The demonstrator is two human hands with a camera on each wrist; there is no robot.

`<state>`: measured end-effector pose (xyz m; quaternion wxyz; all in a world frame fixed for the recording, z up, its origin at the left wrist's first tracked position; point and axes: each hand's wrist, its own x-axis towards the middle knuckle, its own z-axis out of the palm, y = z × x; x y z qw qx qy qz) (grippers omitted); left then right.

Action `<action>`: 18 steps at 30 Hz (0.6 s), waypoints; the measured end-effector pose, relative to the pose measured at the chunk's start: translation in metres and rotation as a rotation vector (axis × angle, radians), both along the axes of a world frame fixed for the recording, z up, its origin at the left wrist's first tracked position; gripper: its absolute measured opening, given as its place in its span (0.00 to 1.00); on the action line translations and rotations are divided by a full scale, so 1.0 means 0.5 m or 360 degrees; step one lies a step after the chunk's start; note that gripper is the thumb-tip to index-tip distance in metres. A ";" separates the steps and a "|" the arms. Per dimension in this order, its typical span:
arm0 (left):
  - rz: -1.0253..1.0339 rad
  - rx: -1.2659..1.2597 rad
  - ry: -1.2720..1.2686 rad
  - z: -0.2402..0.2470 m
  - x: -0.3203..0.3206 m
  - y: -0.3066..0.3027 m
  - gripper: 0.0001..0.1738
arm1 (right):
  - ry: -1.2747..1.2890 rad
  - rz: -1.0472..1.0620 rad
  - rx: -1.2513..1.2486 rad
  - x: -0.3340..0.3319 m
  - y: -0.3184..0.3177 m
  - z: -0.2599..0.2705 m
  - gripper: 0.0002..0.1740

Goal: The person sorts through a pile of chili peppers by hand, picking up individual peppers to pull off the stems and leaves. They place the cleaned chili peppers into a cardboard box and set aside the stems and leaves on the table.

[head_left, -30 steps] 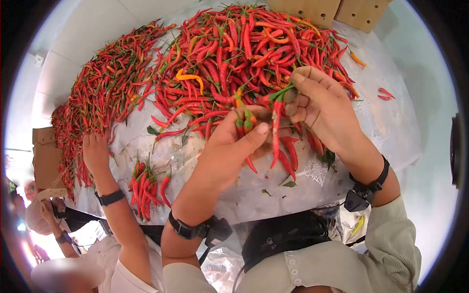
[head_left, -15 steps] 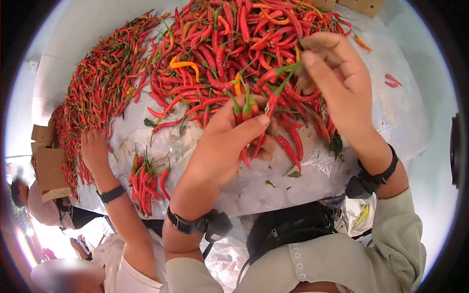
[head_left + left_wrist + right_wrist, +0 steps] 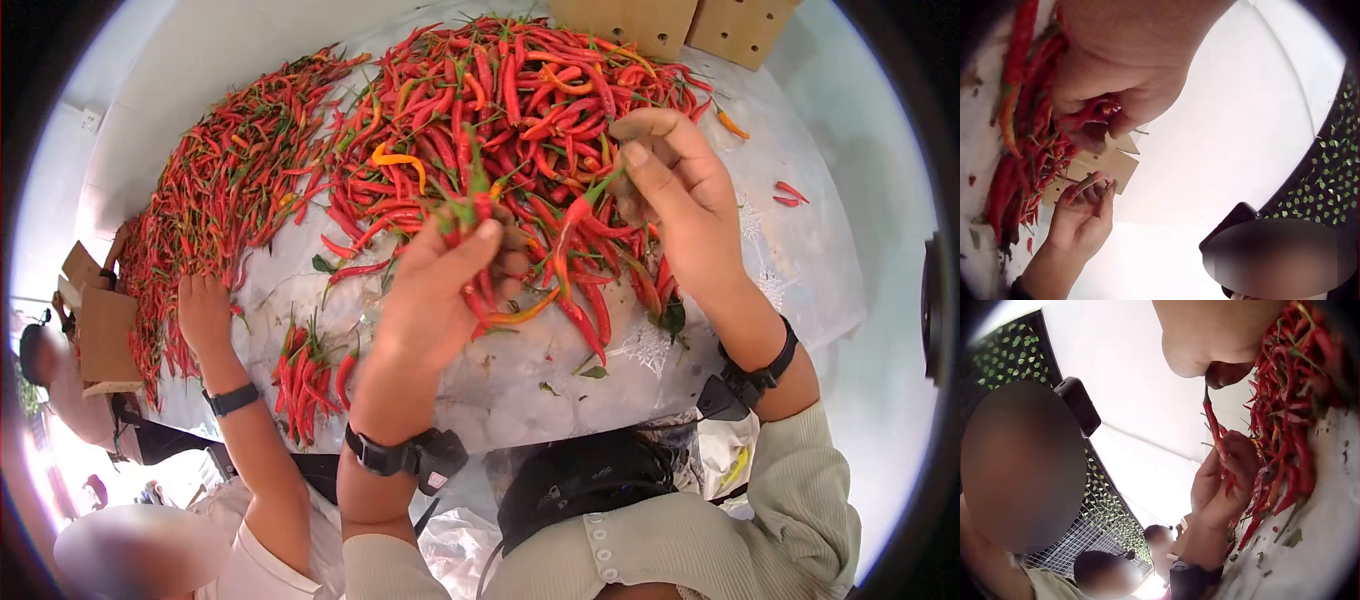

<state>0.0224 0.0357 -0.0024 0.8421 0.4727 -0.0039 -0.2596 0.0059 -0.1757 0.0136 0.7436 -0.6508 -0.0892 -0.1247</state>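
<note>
My left hand [image 3: 425,285] grips several red chili peppers [image 3: 483,207], their green stems up past the thumb and blurred in the head view. In the right wrist view, the left hand's chilies [image 3: 1230,481] show between thumb and fingers. My right hand [image 3: 690,205] pinches a single red chili [image 3: 567,240] by its green stem, with the body hanging down toward the left hand. From the left wrist, the right hand [image 3: 1082,219] appears below with its chili [image 3: 1088,184]. Both hands are over the near edge of a large chili pile [image 3: 520,110].
A second chili heap [image 3: 220,180] spreads at left, where another person's hand [image 3: 205,315] rests at its edge. A small bunch of chilies [image 3: 303,385] lies on the plastic-covered table [image 3: 540,410]. Cardboard boxes [image 3: 625,25] stand at the back, another box [image 3: 108,340] at far left.
My left hand with its chilies has moved left, away from the right hand. The right hand keeps a chili by the stem. The head view has tilted and come back.
</note>
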 end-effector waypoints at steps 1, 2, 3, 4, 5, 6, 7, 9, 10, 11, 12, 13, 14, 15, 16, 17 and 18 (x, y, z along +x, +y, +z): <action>-0.0059 0.0003 0.0015 0.000 -0.004 -0.004 0.14 | 0.0012 0.0010 -0.0047 -0.001 0.005 0.000 0.11; -0.0060 -0.0009 0.0033 0.005 -0.010 -0.015 0.14 | 0.0023 0.0039 -0.0065 0.000 0.007 -0.002 0.11; -0.0063 -0.0021 0.0052 0.015 -0.018 -0.028 0.15 | 0.0035 0.0066 -0.0082 0.000 0.009 -0.004 0.10; -0.0065 -0.0033 0.0075 0.021 -0.023 -0.035 0.16 | 0.0050 0.0094 -0.0100 -0.001 0.011 -0.006 0.10; -0.0160 -0.0063 0.0077 0.022 -0.022 -0.031 0.16 | 0.0109 0.0107 -0.0107 -0.003 0.013 -0.005 0.10; -0.0253 -0.0096 0.0082 0.021 -0.018 -0.024 0.16 | 0.0170 0.0122 -0.0116 -0.004 0.014 0.001 0.10; -0.0345 -0.0130 0.0086 0.019 -0.018 -0.019 0.17 | 0.0232 0.0138 -0.0126 -0.005 0.014 0.001 0.10; -0.0345 -0.0116 0.0058 0.015 -0.019 -0.016 0.17 | 0.0198 0.0143 -0.0232 0.003 0.009 -0.010 0.11; -0.0343 -0.0109 0.0044 0.014 -0.020 -0.015 0.17 | 0.0181 0.0147 -0.0285 0.006 0.007 -0.015 0.11; -0.0335 -0.0096 0.0038 0.015 -0.021 -0.015 0.17 | 0.0203 0.0164 -0.0278 0.006 0.008 -0.019 0.11; -0.0328 -0.0083 0.0030 0.017 -0.022 -0.016 0.17 | 0.0222 0.0179 -0.0272 0.007 0.009 -0.021 0.11; -0.0322 -0.0072 0.0019 0.018 -0.023 -0.017 0.17 | 0.0240 0.0194 -0.0267 0.008 0.010 -0.023 0.12; -0.0305 -0.0040 0.0029 0.018 -0.025 -0.019 0.17 | 0.0120 0.0120 -0.0359 0.009 0.014 -0.028 0.12; -0.0289 -0.0008 0.0037 0.019 -0.026 -0.021 0.17 | -0.0004 0.0046 -0.0451 0.011 0.021 -0.037 0.12; -0.0274 0.0024 0.0042 0.018 -0.027 -0.022 0.17 | -0.0129 -0.0029 -0.0543 0.012 0.025 -0.043 0.12; -0.0281 0.0036 0.0069 0.016 -0.026 -0.022 0.17 | -0.0190 -0.0075 -0.0608 0.013 0.026 -0.045 0.12; -0.0289 0.0048 0.0095 0.013 -0.023 -0.022 0.17 | -0.0252 -0.0120 -0.0673 0.015 0.025 -0.047 0.12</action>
